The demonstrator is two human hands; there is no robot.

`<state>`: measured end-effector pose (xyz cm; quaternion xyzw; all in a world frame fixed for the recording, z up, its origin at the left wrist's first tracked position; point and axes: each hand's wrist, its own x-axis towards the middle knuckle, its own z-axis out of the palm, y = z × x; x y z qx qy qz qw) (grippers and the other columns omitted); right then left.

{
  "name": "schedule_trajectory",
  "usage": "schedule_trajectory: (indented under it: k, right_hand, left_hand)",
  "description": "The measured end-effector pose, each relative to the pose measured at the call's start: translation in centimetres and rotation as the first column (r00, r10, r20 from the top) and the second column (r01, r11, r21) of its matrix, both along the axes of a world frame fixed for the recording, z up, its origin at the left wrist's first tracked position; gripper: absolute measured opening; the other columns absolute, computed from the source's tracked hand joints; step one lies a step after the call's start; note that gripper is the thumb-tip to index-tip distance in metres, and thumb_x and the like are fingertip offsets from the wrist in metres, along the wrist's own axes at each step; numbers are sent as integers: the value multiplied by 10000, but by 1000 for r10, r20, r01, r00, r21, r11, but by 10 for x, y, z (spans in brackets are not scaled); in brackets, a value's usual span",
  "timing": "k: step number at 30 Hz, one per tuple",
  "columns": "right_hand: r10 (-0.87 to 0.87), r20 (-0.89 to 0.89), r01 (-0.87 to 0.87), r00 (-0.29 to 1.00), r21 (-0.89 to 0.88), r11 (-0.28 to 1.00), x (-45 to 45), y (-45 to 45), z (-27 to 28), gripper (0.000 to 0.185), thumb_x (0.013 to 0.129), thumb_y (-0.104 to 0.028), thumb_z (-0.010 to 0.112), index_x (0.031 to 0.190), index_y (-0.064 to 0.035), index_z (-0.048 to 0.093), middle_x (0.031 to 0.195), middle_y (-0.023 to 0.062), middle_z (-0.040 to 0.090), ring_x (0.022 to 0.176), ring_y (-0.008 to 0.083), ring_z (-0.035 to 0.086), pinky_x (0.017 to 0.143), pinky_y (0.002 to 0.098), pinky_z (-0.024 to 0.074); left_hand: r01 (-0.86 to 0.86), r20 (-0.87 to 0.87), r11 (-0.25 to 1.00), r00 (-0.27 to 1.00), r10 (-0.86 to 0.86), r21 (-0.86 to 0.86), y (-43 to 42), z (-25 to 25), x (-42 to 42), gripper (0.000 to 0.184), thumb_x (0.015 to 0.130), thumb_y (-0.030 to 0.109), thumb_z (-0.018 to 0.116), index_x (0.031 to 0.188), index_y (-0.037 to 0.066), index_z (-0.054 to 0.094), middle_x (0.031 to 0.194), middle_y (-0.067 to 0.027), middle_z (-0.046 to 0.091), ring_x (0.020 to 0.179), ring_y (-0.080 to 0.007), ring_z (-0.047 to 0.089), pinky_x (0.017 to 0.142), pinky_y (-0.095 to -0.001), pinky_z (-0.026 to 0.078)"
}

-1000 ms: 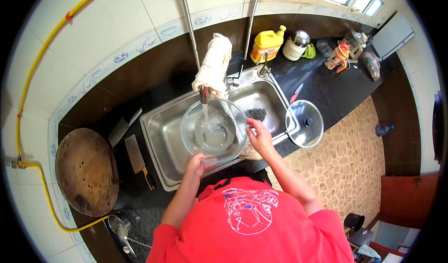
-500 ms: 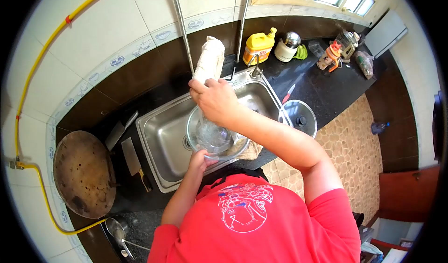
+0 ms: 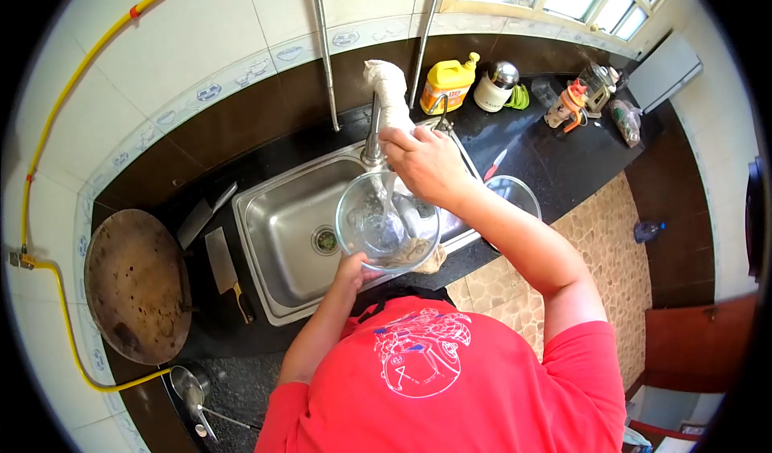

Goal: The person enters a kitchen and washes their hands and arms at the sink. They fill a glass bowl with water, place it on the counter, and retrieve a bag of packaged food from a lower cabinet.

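Note:
My left hand [image 3: 354, 274] grips the near left rim of a clear glass bowl [image 3: 347, 221], holding it over the sink. A stream of water runs down into the bowl. Above it, my right hand [image 3: 429, 163] is closed on the lower end of a faucet spout wrapped in pale cloth [image 3: 389, 87]. The metal faucet base [image 3: 372, 149] rises behind the sink's far edge. Below the bowl's right side, part of a tan cloth [image 3: 434, 261] shows at the sink's front edge.
The steel sink [image 3: 277, 236] has a drain holding green scraps. Left of it lie a cleaver [image 3: 219, 260], another broad blade [image 3: 193, 226] and a large wok [image 3: 137, 288]. To the right are a glass lid [image 3: 523, 194], a red-handled knife [image 3: 496, 164] and a yellow jug [image 3: 449, 85].
The cloth-wrapped spout and my right hand have swung to the right. My left hand has shifted the bowl slightly right, uncovering the drain. The view has moved a little too.

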<state>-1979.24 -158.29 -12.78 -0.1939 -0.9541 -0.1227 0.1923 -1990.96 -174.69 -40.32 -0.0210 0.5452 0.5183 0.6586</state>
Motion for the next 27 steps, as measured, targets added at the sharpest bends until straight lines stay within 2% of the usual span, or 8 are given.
schedule_trajectory:
  k: [5, 10, 12, 14, 16, 21, 24, 27]
  right_hand:
    - [22, -36, -21, 999, 12, 1000, 16, 0, -8, 247, 722, -165, 622, 965, -120, 614, 1175, -42, 525, 785, 173, 575, 642, 303, 480]
    - [125, -357, -223, 926, -250, 942, 44, -26, -27, 305, 710, -40, 624, 1012, -86, 623, 1162, 110, 583, 771, 241, 627, 663, 328, 497]
    - [35, -450, -178, 892, -279, 944, 59, -32, -56, 300, 740, -36, 588, 1036, -81, 606, 1172, 95, 573, 829, 256, 623, 704, 325, 495]
    - [-272, -448, 40, 852, -462, 886, 85, -37, -114, 341, 754, -29, 570, 1093, -70, 573, 1147, 110, 579, 883, 292, 615, 750, 336, 493]
    - [-661, -236, 228, 713, -813, 536, 121, -46, -179, 384, 769, -54, 555, 1153, -60, 529, 1141, 132, 573, 922, 315, 603, 782, 353, 489]
    - [-613, 450, 695, 649, -678, 239, 180, -83, -268, 533, 779, -138, 538, 1295, -84, 417, 1349, 146, 422, 1216, 276, 443, 927, 486, 404]
    - [-525, 627, 815, 576, -487, 313, 179, -96, -282, 562, 798, -125, 480, 1346, -90, 362, 1445, 133, 287, 1310, 245, 328, 986, 499, 343]
    - [-532, 646, 828, 548, -511, 232, 177, -94, -285, 585, 776, -114, 458, 1354, -103, 364, 1462, 115, 258, 1337, 218, 285, 1004, 523, 305]
  left_hand:
    - [13, 64, 1000, 998, -12, -11, -5, -31, 0, 686, 673, -16, 446, 1312, 115, 236, 1125, -215, 456, 846, -405, 594, 567, -468, 579]
    - [30, 34, 995, 999, -27, -95, -6, -16, 9, 882, 699, 4, 432, 1421, 223, -24, 1250, -310, 396, 931, -471, 579, 634, -492, 551]
    - [35, 57, 992, 998, -29, -119, -6, -12, 7, 896, 700, 3, 430, 1422, 249, -41, 1267, -310, 382, 942, -465, 577, 640, -484, 548]
    - [33, 77, 989, 997, -22, -144, -6, -14, 6, 911, 701, 2, 427, 1423, 275, -57, 1285, -310, 369, 953, -459, 576, 645, -477, 545]
    - [46, 66, 986, 997, -36, -159, -6, -17, 6, 913, 701, -1, 420, 1421, 288, -60, 1277, -292, 387, 960, -442, 579, 650, -459, 545]
    - [67, 50, 982, 997, -59, -177, -5, -21, 8, 911, 699, -1, 417, 1423, 294, -51, 1266, -271, 406, 934, -419, 592, 627, -429, 545]
    - [58, 45, 979, 998, -51, -196, -1, -18, 11, 908, 698, -7, 415, 1423, 297, -39, 1259, -262, 417, 919, -411, 598, 605, -424, 543]
    - [50, 47, 976, 998, -40, -213, -3, -17, 12, 904, 700, -14, 416, 1422, 305, -24, 1253, -250, 427, 910, -409, 601, 591, -427, 540]
